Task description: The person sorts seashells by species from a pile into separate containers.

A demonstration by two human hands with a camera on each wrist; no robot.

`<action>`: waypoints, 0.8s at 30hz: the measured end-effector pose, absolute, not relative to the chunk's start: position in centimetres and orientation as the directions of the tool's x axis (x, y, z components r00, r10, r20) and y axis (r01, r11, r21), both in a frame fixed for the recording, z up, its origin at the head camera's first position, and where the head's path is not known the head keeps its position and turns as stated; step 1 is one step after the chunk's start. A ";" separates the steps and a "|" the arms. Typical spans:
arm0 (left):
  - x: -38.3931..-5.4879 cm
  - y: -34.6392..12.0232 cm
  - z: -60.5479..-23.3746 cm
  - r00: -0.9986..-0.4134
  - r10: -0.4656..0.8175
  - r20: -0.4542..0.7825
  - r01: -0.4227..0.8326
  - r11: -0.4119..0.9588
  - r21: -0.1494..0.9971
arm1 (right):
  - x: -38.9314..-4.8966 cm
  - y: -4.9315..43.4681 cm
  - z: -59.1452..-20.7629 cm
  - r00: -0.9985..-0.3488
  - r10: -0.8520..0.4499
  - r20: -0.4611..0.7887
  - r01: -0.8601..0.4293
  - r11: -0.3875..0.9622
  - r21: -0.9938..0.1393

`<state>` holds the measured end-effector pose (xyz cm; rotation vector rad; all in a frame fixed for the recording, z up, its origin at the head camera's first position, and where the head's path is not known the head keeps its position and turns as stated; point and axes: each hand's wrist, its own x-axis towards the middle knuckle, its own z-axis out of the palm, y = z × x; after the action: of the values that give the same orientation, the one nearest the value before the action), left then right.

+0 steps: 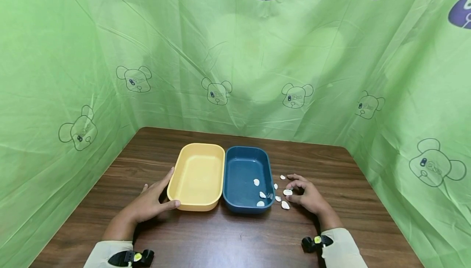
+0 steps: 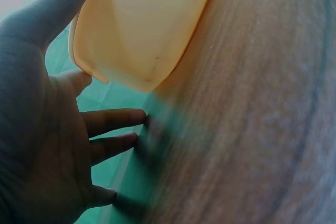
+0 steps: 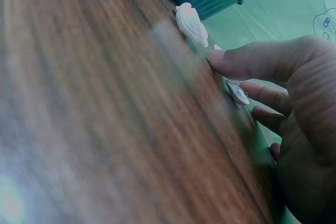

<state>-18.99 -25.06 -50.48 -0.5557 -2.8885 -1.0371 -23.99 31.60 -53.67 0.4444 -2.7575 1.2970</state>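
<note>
The left hand [image 1: 145, 206], at lower left of centre in the head view, has its fingers spread and mostly straight, with the thumb and index finger touching the yellow container [image 1: 196, 174] at its left side and near corner. The right hand [image 1: 308, 196], at lower right of centre, has bent fingers, its thumb and index finger on either side of one white shell [image 1: 288, 192]; I cannot tell whether they pinch it or only stand about it. In the right wrist view that shell shows tilted, just right of centre, near the fingertips.

Four loose shells [image 1: 285, 205] lie between the right hand and the blue container [image 1: 243, 174], at lower right of centre in the head view. Three other shells [image 1: 256, 182] lie inside the blue container, toward its right side. The yellow container stands just beside it, on its left, in the lower middle of the frame.

Both sleeves [image 1: 344, 247] are pale, with a black device [image 1: 309, 244] at each wrist along the bottom. Under everything is a dark wood-grain table [image 1: 235, 239]; a green curtain [image 1: 220, 35] with bear-face outlines fills the upper frame
</note>
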 end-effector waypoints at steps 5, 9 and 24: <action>-19.0 -25.0 -50.5 -0.936 0.322 0.140 0.338 0.717 0.609 | -23.9 31.6 -53.5 -0.959 -0.226 0.171 -0.275 0.591 -0.758; -19.0 -25.0 -50.4 -0.937 0.321 0.136 0.335 0.718 0.610 | -23.9 31.5 -53.4 -0.962 -0.221 0.161 -0.264 0.593 -0.761; -19.0 -25.0 -50.4 -0.936 0.325 0.135 0.338 0.720 0.606 | -24.0 31.4 -53.5 -0.965 -0.213 0.154 -0.250 0.566 -0.786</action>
<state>-18.96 -25.05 -50.35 -0.5580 -2.8962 -1.0258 -23.97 31.43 -53.53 0.4052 -2.7431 1.3864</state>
